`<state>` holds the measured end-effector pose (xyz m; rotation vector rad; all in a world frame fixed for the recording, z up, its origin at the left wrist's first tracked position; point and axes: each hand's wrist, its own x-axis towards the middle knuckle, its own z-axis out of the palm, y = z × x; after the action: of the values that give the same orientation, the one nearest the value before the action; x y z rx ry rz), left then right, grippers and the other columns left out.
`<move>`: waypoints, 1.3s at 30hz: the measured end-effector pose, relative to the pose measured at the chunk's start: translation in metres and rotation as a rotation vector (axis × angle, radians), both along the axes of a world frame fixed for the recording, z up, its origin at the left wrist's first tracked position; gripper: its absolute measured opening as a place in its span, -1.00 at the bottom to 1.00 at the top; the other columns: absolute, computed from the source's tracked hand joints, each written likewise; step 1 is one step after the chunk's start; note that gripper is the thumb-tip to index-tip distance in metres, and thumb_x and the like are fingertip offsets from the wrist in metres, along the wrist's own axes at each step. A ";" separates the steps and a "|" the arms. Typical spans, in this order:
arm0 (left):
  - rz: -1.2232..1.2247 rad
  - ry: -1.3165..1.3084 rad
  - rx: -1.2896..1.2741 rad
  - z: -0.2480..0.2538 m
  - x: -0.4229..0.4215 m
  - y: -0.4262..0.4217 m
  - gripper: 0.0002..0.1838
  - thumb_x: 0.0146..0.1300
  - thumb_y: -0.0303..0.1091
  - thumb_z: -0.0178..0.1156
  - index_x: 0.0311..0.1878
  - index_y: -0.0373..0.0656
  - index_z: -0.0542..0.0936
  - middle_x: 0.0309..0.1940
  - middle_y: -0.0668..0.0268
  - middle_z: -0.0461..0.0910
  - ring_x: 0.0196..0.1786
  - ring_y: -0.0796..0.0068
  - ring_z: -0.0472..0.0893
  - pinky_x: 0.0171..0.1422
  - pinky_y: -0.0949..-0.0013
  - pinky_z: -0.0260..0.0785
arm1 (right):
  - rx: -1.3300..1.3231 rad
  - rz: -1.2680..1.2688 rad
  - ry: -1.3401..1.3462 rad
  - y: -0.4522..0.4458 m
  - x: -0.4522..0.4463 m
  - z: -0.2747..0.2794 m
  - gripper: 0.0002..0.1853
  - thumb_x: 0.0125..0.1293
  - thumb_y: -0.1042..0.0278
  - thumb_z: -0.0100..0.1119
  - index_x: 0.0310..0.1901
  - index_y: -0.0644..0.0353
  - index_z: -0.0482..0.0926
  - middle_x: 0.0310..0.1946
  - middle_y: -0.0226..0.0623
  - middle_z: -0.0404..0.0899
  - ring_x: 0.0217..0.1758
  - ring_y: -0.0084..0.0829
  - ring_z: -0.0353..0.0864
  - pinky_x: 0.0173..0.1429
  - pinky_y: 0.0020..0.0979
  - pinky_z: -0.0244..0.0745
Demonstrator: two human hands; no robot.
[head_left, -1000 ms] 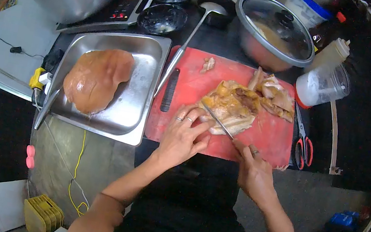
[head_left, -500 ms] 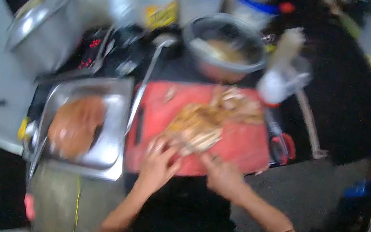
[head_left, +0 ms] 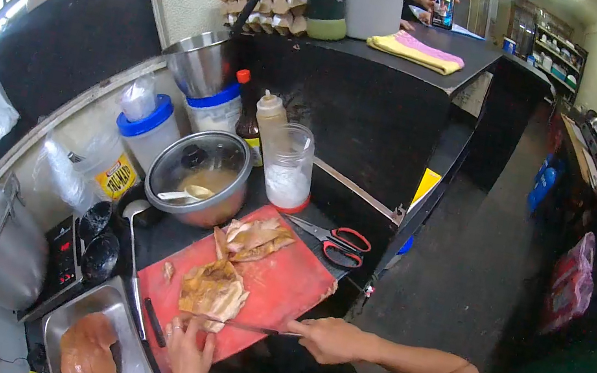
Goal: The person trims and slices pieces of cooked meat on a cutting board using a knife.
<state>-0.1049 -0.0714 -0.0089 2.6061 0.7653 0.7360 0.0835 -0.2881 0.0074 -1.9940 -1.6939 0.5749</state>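
Observation:
My right hand (head_left: 335,342) is closed round the handle of a knife (head_left: 250,327). Its blade lies level across the near edge of a golden-brown piece of meat (head_left: 212,289), which looks like chicken. At that same edge, my left hand (head_left: 188,357) has its fingertips curled against the meat, close to the blade's tip; a ring shows on one finger. More meat (head_left: 257,239) lies behind on the red cutting board (head_left: 281,287), with a small scrap (head_left: 168,271) to the left. A black-handled utensil (head_left: 153,321) rests on the board's left edge.
A steel tray (head_left: 143,367) holds a large pinkish-brown piece of meat (head_left: 90,349). Behind stand a bowl (head_left: 232,203) of liquid with a spoon, a jar (head_left: 288,185) and a squeeze bottle (head_left: 271,114). Red-handled scissors (head_left: 340,243) lie right. Another person's hand (head_left: 423,1) holds a phone.
My view has swung up and to the right, bringing the counter and walkway into sight. Both hands stay at the near edge of the meat; the knife now shows clearly, where earlier it was blurred.

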 end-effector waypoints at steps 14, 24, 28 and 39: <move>-0.114 0.219 0.187 0.021 0.005 0.013 -0.72 -0.05 -0.22 0.37 -0.22 -0.05 0.68 -0.16 0.21 0.51 0.01 0.15 0.41 0.26 0.14 0.11 | 0.182 -0.168 0.481 -0.036 0.012 0.014 -0.54 0.25 0.52 0.05 0.20 0.08 0.32 -0.31 0.00 0.57 -0.24 0.01 0.63 -0.18 -0.12 0.49; -0.076 0.208 -0.024 0.012 -0.005 0.011 -0.75 -0.04 -0.35 0.36 -0.28 -0.22 0.59 -0.21 0.09 0.47 -0.07 0.01 0.47 0.03 0.06 0.33 | 0.301 -0.179 0.479 -0.034 0.009 0.007 -0.56 0.27 0.52 0.03 0.21 0.13 0.34 -0.18 -0.09 0.59 -0.18 -0.17 0.62 -0.09 -0.25 0.46; -0.059 0.211 0.001 0.010 -0.008 0.009 -0.75 0.00 -0.34 0.36 -0.24 -0.22 0.62 -0.27 0.11 0.47 -0.13 0.05 0.50 -0.03 0.14 0.38 | 0.259 -0.192 0.506 -0.032 0.007 0.016 -0.55 0.27 0.54 0.02 0.21 0.12 0.35 -0.15 -0.13 0.59 -0.20 -0.27 0.63 -0.08 -0.28 0.45; -0.103 0.185 0.025 0.023 -0.007 -0.006 -0.73 -0.05 -0.39 0.35 -0.22 -0.21 0.61 -0.29 0.12 0.49 -0.14 0.05 0.48 -0.02 0.12 0.34 | 0.312 -0.179 0.500 -0.023 0.007 0.004 -0.55 0.27 0.53 0.02 0.22 0.16 0.34 -0.07 -0.10 0.56 -0.03 -0.20 0.60 0.05 -0.27 0.44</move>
<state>-0.1121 -0.0777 0.0146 2.7405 0.6690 0.4827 0.0904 -0.3106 0.0112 -1.5914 -1.2054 0.6358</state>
